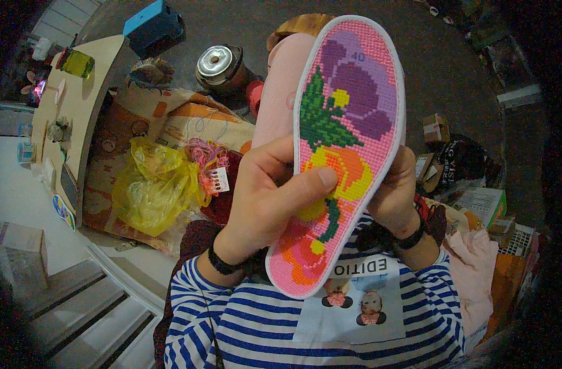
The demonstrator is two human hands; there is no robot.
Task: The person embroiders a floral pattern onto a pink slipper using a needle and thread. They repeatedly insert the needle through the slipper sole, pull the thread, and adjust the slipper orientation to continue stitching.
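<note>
A cross-stitched shoe insole (354, 97) with purple, orange and yellow flowers, green leaves, a pink ground and white edging is held up in front of my striped shirt. My left hand (271, 198) grips its left side, thumb across the orange flower and fingers behind. Behind the right edge is my right hand (396, 193), its fingers mostly hidden by the insole, so its hold is unclear. To the left, pink and purple embroidery thread (209, 157) lies beside a white card (220, 179) and a yellow plastic bag (158, 189).
A pale table (89, 92) at the left bears a jar of yellow liquid (78, 63). Beyond the patterned blanket (211, 120) stand a metal-lidded pot (215, 61) and a blue box (152, 25). Small cardboard boxes (435, 128) and a black bag (460, 161) lie at the right.
</note>
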